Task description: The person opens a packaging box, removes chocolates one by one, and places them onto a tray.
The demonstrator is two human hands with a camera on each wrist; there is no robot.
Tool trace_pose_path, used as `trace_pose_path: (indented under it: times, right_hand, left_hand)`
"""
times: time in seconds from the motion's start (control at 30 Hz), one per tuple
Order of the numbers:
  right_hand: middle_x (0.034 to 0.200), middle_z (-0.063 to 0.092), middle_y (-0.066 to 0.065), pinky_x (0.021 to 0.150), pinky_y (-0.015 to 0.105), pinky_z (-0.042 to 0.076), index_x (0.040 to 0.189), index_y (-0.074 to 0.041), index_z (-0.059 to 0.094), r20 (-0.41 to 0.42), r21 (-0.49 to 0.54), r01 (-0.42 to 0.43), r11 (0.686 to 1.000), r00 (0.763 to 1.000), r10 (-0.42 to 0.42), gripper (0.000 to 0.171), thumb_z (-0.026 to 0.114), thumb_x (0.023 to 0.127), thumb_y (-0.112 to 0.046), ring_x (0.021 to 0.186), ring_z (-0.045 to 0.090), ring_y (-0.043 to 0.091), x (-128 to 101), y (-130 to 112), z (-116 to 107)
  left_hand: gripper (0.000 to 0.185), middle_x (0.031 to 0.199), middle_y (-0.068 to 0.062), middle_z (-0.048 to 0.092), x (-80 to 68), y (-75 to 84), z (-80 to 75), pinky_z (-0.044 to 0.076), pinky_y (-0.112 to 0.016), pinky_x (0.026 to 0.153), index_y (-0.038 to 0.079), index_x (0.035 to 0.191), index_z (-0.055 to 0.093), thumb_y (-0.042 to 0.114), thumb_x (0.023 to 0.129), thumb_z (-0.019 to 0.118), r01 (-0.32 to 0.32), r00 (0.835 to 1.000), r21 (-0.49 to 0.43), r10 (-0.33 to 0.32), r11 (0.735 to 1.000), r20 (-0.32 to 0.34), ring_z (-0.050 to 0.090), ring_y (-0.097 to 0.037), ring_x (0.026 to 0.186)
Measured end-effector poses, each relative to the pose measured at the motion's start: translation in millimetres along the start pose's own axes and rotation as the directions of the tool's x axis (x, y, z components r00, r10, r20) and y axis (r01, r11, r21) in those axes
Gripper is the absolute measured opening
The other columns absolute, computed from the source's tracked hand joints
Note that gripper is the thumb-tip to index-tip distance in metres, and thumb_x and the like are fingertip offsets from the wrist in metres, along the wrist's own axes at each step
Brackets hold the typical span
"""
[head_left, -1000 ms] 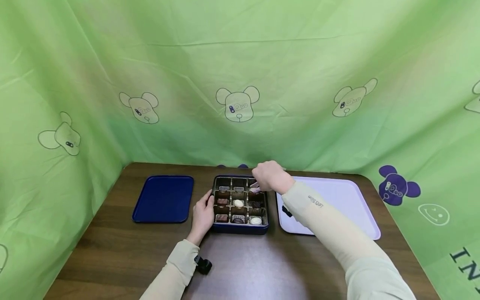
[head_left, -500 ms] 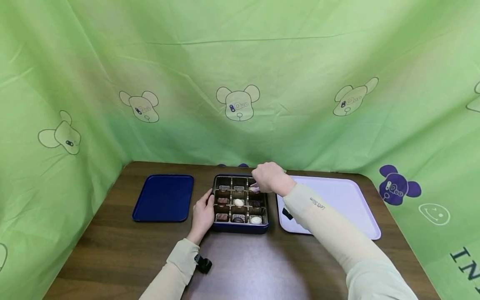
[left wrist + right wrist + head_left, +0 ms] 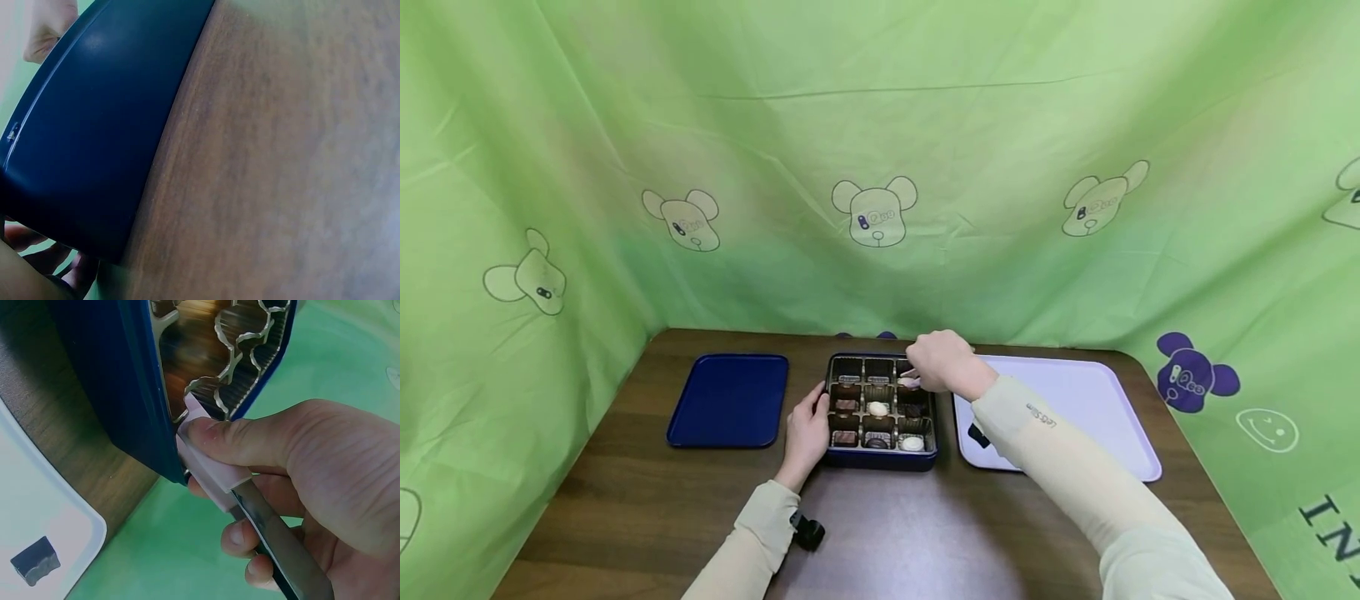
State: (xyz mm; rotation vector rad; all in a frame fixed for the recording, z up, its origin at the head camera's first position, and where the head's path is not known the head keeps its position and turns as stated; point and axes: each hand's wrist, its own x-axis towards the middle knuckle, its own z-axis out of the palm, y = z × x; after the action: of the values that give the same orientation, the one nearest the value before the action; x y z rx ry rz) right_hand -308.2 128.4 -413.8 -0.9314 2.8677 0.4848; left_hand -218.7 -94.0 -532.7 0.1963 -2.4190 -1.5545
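Up close, the right hand (image 3: 300,481) grips a pair of tongs (image 3: 231,487) with pale pink tips and a metal shaft, thumb pressed along the top and fingers curled beneath, and the pink tips sit at the far right corner of the chocolate box (image 3: 881,412), just inside its rim. From the head view that same hand (image 3: 942,362) hovers over the box's back right compartment, though what the tips have hold of, if anything, is hidden. The dark blue box stands in the middle of the brown wooden table (image 3: 880,533) and holds a grid of ridged golden cups (some filled with dark and white chocolates, some bare). The left hand (image 3: 808,433) rests against the box's left side, fingers wrapped on its edge, steadying it. To the left of the box, well apart, lies a dark blue lid (image 3: 728,400). Just to the right lies a pale lilac tray (image 3: 1075,400) carrying one dark chocolate piece (image 3: 35,560) near its front left corner. Green cloth printed with bear heads walls in the table.
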Motion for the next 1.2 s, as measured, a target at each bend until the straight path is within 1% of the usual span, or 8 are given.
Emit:
trace_pose_path:
  times: [0.2,0.3,0.47,0.73,0.8,1.0,1.2]
  right_hand:
    - [0.077,0.065,0.002,0.063,0.050,0.057,0.067,-0.018,0.058,-0.032,0.013,-0.013,1.000,0.999,0.014,0.027,0.076,0.085,-0.029,0.066,0.062,0.023,-5,2,-4]
    - [0.075,0.063,0.002,0.063,0.050,0.057,0.066,-0.018,0.057,-0.041,0.020,-0.021,1.000,0.999,0.022,0.027,0.075,0.085,-0.025,0.064,0.060,0.023,-7,3,-9]
    - [0.073,0.061,0.001,0.061,0.048,0.056,0.066,-0.018,0.057,-0.035,0.036,-0.033,0.999,0.999,0.034,0.022,0.070,0.084,-0.015,0.062,0.058,0.021,-12,5,-16]
    - [0.067,0.056,0.000,0.056,0.042,0.052,0.065,-0.018,0.056,-0.040,0.044,-0.034,0.998,0.999,0.035,0.024,0.067,0.085,-0.010,0.059,0.054,0.019,-16,8,-21]
    - [0.067,0.055,0.000,0.055,0.042,0.052,0.065,-0.018,0.056,-0.047,0.046,-0.033,0.998,0.998,0.035,0.025,0.067,0.085,-0.011,0.059,0.054,0.019,-17,8,-23]
    - [0.066,0.055,0.000,0.052,0.042,0.051,0.065,-0.018,0.057,-0.072,0.051,-0.026,0.998,0.997,0.030,0.025,0.068,0.087,-0.013,0.058,0.053,0.019,-19,8,-30]
    - [0.067,0.056,0.001,0.054,0.045,0.052,0.063,-0.018,0.057,-0.087,0.049,-0.035,0.998,0.995,0.039,0.026,0.070,0.085,-0.016,0.058,0.055,0.020,-21,10,-32]
  left_hand:
    - [0.037,0.132,-0.020,0.065,-0.4,-0.9,0.0,0.047,-0.055,0.102,0.004,0.137,0.063,0.019,0.104,0.054,-0.010,1.000,0.003,0.010,1.000,-0.003,0.060,-0.038,0.124]
    - [0.037,0.132,-0.020,0.065,-0.2,-1.3,0.0,0.046,-0.054,0.103,0.003,0.137,0.063,0.018,0.104,0.054,-0.015,1.000,-0.004,0.015,1.000,-0.003,0.059,-0.038,0.124]
    - [0.037,0.133,-0.019,0.065,0.1,-2.5,0.6,0.046,-0.054,0.103,0.003,0.137,0.063,0.019,0.105,0.054,-0.017,1.000,-0.003,0.017,1.000,0.000,0.059,-0.038,0.125]
    - [0.036,0.132,-0.019,0.065,0.7,-4.7,1.3,0.046,-0.054,0.103,0.003,0.135,0.065,0.017,0.104,0.055,-0.025,1.000,0.001,0.025,1.000,-0.014,0.059,-0.038,0.124]
    - [0.036,0.131,-0.020,0.065,0.6,-4.6,1.0,0.046,-0.054,0.103,0.002,0.135,0.065,0.016,0.103,0.055,-0.033,0.999,0.006,0.033,0.999,-0.015,0.060,-0.039,0.124]
    - [0.036,0.132,-0.019,0.065,0.3,-3.1,0.0,0.046,-0.054,0.103,0.003,0.136,0.064,0.018,0.104,0.055,-0.025,1.000,0.004,0.025,1.000,-0.006,0.059,-0.039,0.124]
    - [0.036,0.132,-0.020,0.065,0.2,-2.9,-0.1,0.046,-0.054,0.103,0.003,0.136,0.064,0.017,0.104,0.055,-0.031,1.000,0.001,0.031,1.000,-0.002,0.059,-0.039,0.124]
